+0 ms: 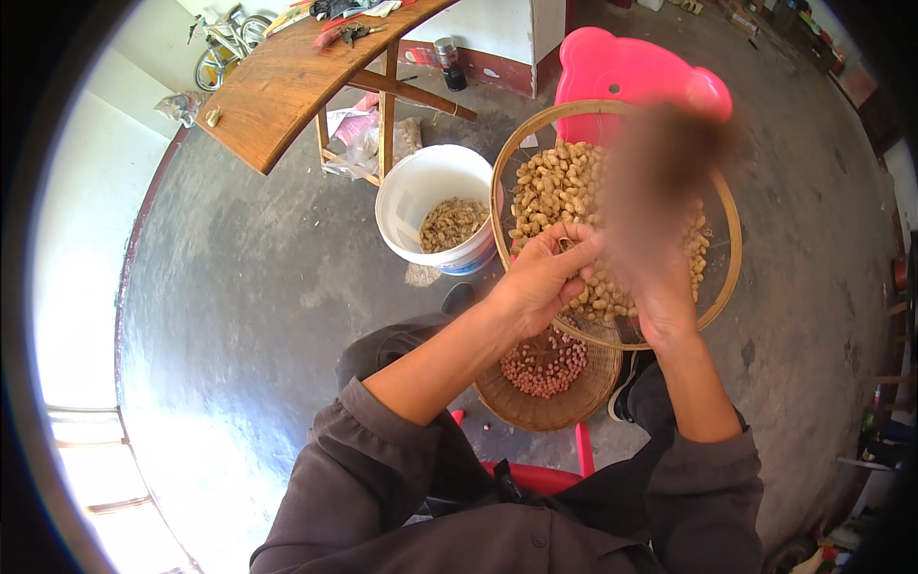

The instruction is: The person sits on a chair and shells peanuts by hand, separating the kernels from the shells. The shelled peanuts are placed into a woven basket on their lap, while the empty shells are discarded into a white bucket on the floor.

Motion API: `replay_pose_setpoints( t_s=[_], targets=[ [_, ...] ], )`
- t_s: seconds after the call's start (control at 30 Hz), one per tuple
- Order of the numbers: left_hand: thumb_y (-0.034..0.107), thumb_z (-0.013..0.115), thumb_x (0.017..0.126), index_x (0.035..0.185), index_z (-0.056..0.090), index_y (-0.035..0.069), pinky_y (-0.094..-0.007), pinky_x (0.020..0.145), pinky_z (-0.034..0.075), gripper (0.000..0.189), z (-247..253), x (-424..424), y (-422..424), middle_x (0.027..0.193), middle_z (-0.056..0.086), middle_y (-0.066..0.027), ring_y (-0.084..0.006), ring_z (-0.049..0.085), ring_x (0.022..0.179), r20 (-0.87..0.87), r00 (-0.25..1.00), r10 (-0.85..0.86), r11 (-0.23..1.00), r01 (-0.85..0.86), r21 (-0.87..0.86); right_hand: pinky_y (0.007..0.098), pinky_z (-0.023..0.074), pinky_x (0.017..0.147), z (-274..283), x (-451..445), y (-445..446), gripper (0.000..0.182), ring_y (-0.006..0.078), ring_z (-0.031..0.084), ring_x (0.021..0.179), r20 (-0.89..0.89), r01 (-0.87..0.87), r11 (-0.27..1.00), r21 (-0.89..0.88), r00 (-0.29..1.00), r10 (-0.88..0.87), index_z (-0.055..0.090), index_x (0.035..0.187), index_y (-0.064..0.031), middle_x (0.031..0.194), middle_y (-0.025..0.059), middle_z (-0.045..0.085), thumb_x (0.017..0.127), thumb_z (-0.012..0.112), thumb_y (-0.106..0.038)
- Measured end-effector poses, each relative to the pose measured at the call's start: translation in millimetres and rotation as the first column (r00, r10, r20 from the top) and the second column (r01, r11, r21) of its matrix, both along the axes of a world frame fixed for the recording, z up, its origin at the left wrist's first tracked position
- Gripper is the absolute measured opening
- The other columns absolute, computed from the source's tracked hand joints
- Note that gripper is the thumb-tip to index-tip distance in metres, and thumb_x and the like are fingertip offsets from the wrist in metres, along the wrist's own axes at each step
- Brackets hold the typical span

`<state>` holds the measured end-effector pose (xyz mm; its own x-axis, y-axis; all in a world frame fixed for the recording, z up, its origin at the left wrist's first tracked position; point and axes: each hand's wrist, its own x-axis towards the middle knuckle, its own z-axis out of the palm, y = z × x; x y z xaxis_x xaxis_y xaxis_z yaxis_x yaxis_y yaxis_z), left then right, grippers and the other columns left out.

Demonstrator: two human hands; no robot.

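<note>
My left hand (541,283) is over the near left part of a round sieve tray (730,237) with a pale wooden rim. Its thumb and fingers pinch a peanut pod (566,245), mostly covered by the fingers. My right hand (667,301) is just to the right, over the same tray; a blurred brownish shape (649,186) close to the lens hides its fingers and whatever they hold. Unshelled peanuts (556,183) heap in the tray. Below its near edge, a woven basket (595,384) holds pinkish shelled kernels (546,369).
A white bucket (401,194) with peanut shells (453,222) in it stands left of the tray. The tray overlaps a pink plastic chair (638,61). A wooden table (301,82) stands at upper left, with plastic bags (366,147) beneath and a dark flask (450,64) nearby.
</note>
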<state>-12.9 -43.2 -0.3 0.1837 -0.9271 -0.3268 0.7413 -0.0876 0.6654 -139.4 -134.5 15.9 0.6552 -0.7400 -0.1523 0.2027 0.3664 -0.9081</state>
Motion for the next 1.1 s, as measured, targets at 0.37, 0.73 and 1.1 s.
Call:
replay_pose_setpoints(
  t_s=[0.37, 0.73, 1.1],
  targets=[
    [0.020, 0.062, 0.090, 0.125, 0.052, 0.000, -0.0201, 0.067, 0.043, 0.042, 6, -5, -2, 0.083, 0.056, 0.0024, -0.0049, 0.050, 0.077, 0.697, 0.704, 0.138, 0.968, 0.053, -0.246, 0.0182, 0.0413, 0.060, 2, -5, -1, 0.016, 0.0042, 0.055, 0.073, 0.044, -0.081, 0.986, -0.145, 0.995, 0.088, 0.063, 0.097, -0.0025, 0.085, 0.0010, 0.064, 0.083, 0.068, -0.008],
    [0.022, 0.054, 0.095, 0.122, 0.055, -0.001, -0.0186, 0.062, 0.041, 0.036, 18, -10, 3, 0.085, 0.058, 0.0015, -0.0028, 0.049, 0.074, 0.633, 0.764, 0.124, 0.980, 0.007, -0.201, 0.0234, 0.0510, 0.075, 6, -4, 5, 0.017, 0.0106, 0.061, 0.085, 0.052, -0.053, 0.982, -0.182, 0.997, 0.064, 0.062, 0.099, 0.0009, 0.091, 0.0054, 0.065, 0.083, 0.065, 0.000],
    [0.022, 0.056, 0.093, 0.125, 0.050, -0.003, -0.0195, 0.066, 0.041, 0.041, 22, -7, 6, 0.087, 0.057, 0.0016, -0.0032, 0.049, 0.077, 0.673, 0.729, 0.128, 0.972, 0.044, -0.232, 0.0230, 0.0509, 0.074, 6, -3, -3, 0.024, 0.0100, 0.062, 0.083, 0.016, -0.140, 0.917, -0.373, 0.987, 0.157, 0.060, 0.105, 0.0015, 0.093, 0.0054, 0.065, 0.083, 0.065, -0.001]
  ],
)
